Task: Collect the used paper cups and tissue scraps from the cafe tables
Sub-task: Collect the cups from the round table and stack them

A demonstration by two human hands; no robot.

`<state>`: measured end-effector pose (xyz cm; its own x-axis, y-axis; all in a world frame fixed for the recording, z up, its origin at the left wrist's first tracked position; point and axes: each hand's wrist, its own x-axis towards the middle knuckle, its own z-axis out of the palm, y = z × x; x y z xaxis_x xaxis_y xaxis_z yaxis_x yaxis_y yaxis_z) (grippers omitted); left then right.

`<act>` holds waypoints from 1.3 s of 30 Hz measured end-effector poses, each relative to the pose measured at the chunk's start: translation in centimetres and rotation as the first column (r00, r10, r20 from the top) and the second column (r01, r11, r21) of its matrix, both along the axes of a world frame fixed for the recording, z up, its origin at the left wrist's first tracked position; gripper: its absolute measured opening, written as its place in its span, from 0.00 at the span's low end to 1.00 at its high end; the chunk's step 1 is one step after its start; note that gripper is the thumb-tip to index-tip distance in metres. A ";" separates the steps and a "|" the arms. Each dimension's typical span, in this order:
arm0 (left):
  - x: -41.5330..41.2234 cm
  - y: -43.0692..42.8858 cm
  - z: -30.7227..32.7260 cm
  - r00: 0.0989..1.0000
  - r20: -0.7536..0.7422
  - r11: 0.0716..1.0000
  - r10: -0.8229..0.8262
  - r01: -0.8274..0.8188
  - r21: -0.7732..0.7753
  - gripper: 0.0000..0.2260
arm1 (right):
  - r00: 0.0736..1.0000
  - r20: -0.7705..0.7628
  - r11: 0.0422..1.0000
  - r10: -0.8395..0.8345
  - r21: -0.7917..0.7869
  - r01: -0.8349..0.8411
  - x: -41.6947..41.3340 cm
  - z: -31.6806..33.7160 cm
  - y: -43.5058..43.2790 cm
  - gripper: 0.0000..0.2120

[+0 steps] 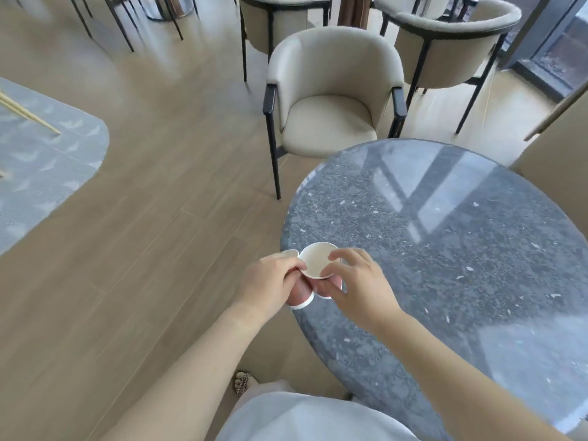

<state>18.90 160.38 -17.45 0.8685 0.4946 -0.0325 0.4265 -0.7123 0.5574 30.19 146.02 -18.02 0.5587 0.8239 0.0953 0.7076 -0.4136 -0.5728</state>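
Both of my hands meet over the left edge of a round dark stone table [445, 249]. A white paper cup [315, 259] shows its open mouth toward me, held between my left hand [270, 281] and my right hand [356, 284]. More white cup rims [300, 303] stick out under my fingers, and another white edge [290, 252] peeks above my left hand. How many cups are stacked there I cannot tell. No tissue scraps are visible on the table.
A beige armchair [331, 100] with black legs stands just beyond the table. More such chairs [451, 49] stand behind it. Wooden floor spreads to the left, with a grey rug [47, 173] at the far left. A window frame [553, 58] is at the upper right.
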 end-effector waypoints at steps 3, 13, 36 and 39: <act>-3.3 4.1 0.6 0.997 0.024 0.998 0.069 -0.068 -0.017 0.07 | 0.997 0.027 0.997 0.069 0.026 -0.070 -2.5 0.5 4.7 0.03; -15.6 14.9 1.2 0.940 -0.031 0.941 0.339 -0.339 0.004 0.08 | 0.948 -0.004 0.947 0.317 0.052 -0.316 -11.7 1.7 18.7 0.06; -27.6 31.7 0.7 0.733 -0.064 0.735 0.677 -0.677 0.029 0.07 | 0.751 -0.053 0.753 0.658 0.035 -0.657 -20.2 0.4 42.5 0.08; -27.2 36.3 0.7 0.711 -0.080 0.714 0.699 -0.700 0.020 0.07 | 0.718 -0.063 0.721 0.693 0.034 -0.693 -20.0 0.3 47.8 0.08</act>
<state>-8.25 196.69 -16.77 0.2688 0.9587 -0.0924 0.8413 -0.1870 0.5072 10.24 193.80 -17.77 -0.1628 0.9827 0.0877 0.7555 0.1814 -0.6296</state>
